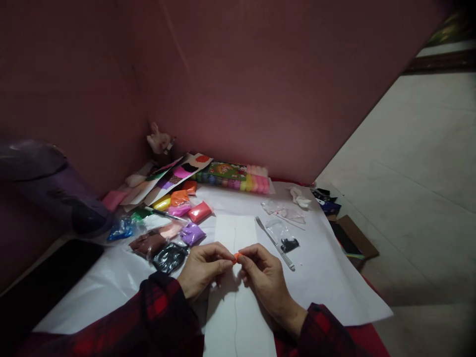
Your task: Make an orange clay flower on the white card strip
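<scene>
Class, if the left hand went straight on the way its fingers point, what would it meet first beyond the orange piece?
Probably the right hand, fingertips first: they touch the orange piece from the other side, though exact depth is unclear.

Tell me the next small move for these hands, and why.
Probably a gentle squeeze to shape the orange piece: the left hand and right hand both pinch it over the white strip, while the fork lies to the right, untouched.

Left hand (pixel 206 267) and right hand (pixel 266 277) pinch orange clay (pixel 236 258) | white strip (pixel 238 327) beneath | fork (pixel 275 243) right | colored packets (pixel 169 228) left
</scene>
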Demonstrator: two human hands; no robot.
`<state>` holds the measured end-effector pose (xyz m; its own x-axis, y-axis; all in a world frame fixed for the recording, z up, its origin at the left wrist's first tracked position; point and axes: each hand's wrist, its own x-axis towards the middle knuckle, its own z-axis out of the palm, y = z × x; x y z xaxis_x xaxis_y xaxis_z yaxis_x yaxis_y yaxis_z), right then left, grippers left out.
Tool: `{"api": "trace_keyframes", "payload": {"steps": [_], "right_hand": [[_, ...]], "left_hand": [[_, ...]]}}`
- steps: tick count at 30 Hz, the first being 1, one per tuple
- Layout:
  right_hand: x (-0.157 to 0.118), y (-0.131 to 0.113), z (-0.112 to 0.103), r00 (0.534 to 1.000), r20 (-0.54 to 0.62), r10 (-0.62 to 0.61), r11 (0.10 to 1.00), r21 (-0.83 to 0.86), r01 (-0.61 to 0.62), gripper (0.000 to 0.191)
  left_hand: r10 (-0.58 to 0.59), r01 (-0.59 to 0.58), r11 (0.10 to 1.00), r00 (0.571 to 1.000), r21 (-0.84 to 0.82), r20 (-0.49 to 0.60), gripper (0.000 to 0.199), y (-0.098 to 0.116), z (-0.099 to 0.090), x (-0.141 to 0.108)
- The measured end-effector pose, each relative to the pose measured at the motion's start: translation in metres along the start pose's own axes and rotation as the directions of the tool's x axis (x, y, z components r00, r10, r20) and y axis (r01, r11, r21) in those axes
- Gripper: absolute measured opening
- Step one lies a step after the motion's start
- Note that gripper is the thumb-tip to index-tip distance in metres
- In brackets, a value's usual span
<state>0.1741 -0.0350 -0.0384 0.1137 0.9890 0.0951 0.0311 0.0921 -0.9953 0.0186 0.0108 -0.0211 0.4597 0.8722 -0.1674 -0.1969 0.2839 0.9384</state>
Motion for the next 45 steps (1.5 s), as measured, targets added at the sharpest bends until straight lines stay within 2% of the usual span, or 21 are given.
{"api": "trace_keyframes", "payload": {"steps": [4,8,11,16,21,26,30,33,35,37,39,43,44,45], "right_hand": [[-0.002,-0.001,-0.001,0.997,0.062,-0.048,0.998,-0.035,0.05,0.015],[-0.003,-0.004,-0.003,0.984,0.121,-0.133,0.983,-0.11,0.147,0.012],[-0.003,-0.004,-0.003,0.978,0.115,-0.173,0.967,-0.17,0.191,0.009],[-0.003,-0.004,-0.002,0.983,0.104,-0.149,0.971,-0.172,0.165,0.01],[-0.004,-0.005,-0.003,0.955,0.136,-0.265,0.932,-0.216,0.29,0.006],[-0.006,-0.009,-0.002,0.966,0.143,-0.215,0.929,-0.275,0.248,0.005],[-0.005,-0.01,-0.002,0.956,0.121,-0.269,0.897,-0.329,0.294,0.007],[-0.005,-0.009,-0.002,0.96,0.118,-0.254,0.917,-0.287,0.278,0.011],[-0.006,-0.007,-0.002,0.972,0.114,-0.205,0.948,-0.225,0.226,0.013],[-0.007,-0.005,-0.001,0.982,0.087,-0.167,0.969,-0.17,0.18,0.015],[-0.007,-0.002,0.001,0.991,0.068,-0.112,0.986,-0.114,0.119,0.019],[-0.009,0.0,0.005,0.996,0.083,-0.024,1.0,-0.014,0.025,0.024],[-0.009,0.0,0.005,0.996,0.086,-0.025,1.0,-0.005,0.026,0.024],[-0.01,0.001,0.005,0.995,0.091,-0.029,1.0,-0.001,0.03,0.024]], "left_hand": [[0.014,-0.015,0.999,1.0,-0.03,-0.014,0.034,-0.002,0.001,0.001],[-0.02,0.019,0.998,1.0,0.054,0.006,0.036,-0.003,0.0,0.001],[-0.032,0.029,0.997,0.999,0.077,0.039,0.035,-0.004,-0.001,0.0],[-0.048,0.046,0.998,0.998,0.047,0.039,0.037,-0.006,-0.001,-0.001],[-0.053,0.052,0.997,0.998,0.063,0.016,0.042,-0.003,0.002,-0.001],[-0.033,0.031,0.997,0.999,0.068,0.022,0.039,-0.002,0.003,-0.002],[-0.015,0.014,0.999,0.999,0.03,0.052,0.038,-0.003,0.003,-0.001],[-0.001,-0.002,0.999,0.998,0.036,0.061,0.037,-0.005,0.003,-0.001],[0.014,-0.014,0.999,1.0,0.032,0.023,0.036,-0.002,0.005,-0.003],[0.079,-0.076,0.996,0.994,0.045,-0.074,0.036,0.008,0.005,-0.01],[0.228,-0.196,0.96,0.962,0.202,-0.151,0.033,0.029,0.005,-0.023],[0.347,-0.239,0.851,0.924,0.467,-0.159,0.03,0.1,-0.007,-0.063],[0.414,-0.26,0.815,0.887,0.518,-0.205,0.031,0.12,-0.016,-0.073],[0.522,-0.294,0.755,0.81,0.586,-0.266,0.032,0.139,-0.027,-0.08]]}}
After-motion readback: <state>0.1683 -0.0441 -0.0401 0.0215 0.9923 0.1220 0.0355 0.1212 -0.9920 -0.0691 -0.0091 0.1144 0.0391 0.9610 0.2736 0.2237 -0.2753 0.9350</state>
